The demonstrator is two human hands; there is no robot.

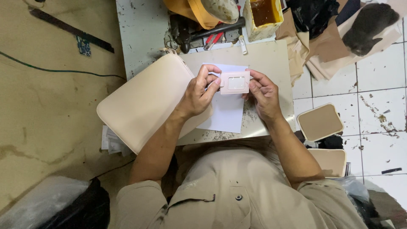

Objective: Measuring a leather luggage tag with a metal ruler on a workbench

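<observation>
Both hands pinch a small pale-pink window frame piece above the work board.

The left hand grips the frame piece at one end and the right hand closes on the other, lifting it level for inspection; under them lies white paper, with a beige bag beneath the left wrist.

Both hands held a small pale pink tag with a clear window above a white sheet of paper. The left hand pinched its left edge, the right hand its right edge. A beige case lay just beside the left wrist on the worn table (paint chipped). Two beige panels rested on the tiled floor.
</observation>
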